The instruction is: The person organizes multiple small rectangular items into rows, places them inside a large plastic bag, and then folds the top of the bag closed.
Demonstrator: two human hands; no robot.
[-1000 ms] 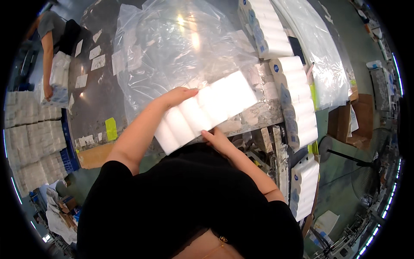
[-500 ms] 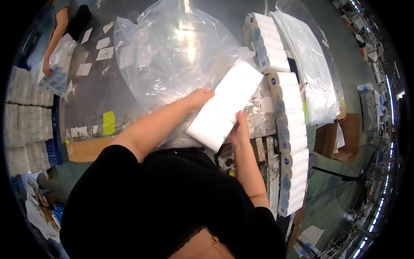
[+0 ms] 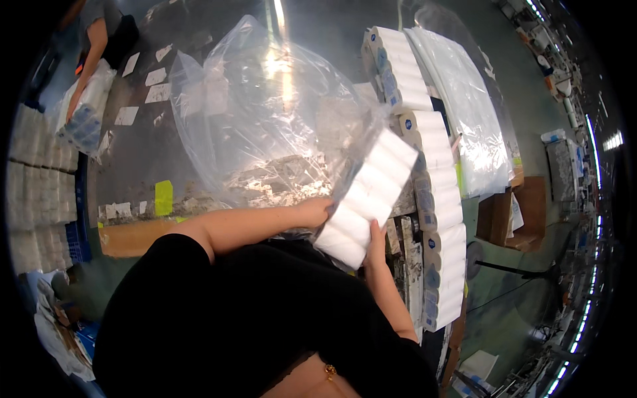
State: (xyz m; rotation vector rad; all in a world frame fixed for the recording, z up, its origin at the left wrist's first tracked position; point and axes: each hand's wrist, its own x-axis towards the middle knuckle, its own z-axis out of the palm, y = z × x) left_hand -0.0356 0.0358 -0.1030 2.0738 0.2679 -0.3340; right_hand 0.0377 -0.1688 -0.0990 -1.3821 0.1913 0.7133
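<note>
- The white pack of rolls [image 3: 367, 199] has swung round in the last second: it lay crosswise between the hands, and now it points lengthwise, its far end at the mouth of the big clear plastic bag [image 3: 265, 126].
- The clear film now drapes over the upper part of the pack, so I judge the pack to be partly inside the bag, with the near end outside.
- The left hand [image 3: 317, 211] has shifted from the pack's top to its left flank; the fingers curl against the side and gather the bag edge there.
- The right hand [image 3: 375, 237] props the near end from below, fingers pressed together along the pack.
- Right of the bag, a long row of wrapped white roll packs [image 3: 431, 199] with small blue labels runs down the table edge.
- Beyond them lies a flat stack of clear bags [image 3: 464, 113].
- On the grey table [image 3: 133, 166] to the left sit white paper slips [image 3: 156, 76] and one yellow-green tag [image 3: 163, 197].
- Far left, another person's arm [image 3: 86, 66] rests on a filled bag of rolls [image 3: 83, 119].
- A brown carton [image 3: 507, 215] stands at the right.
</note>
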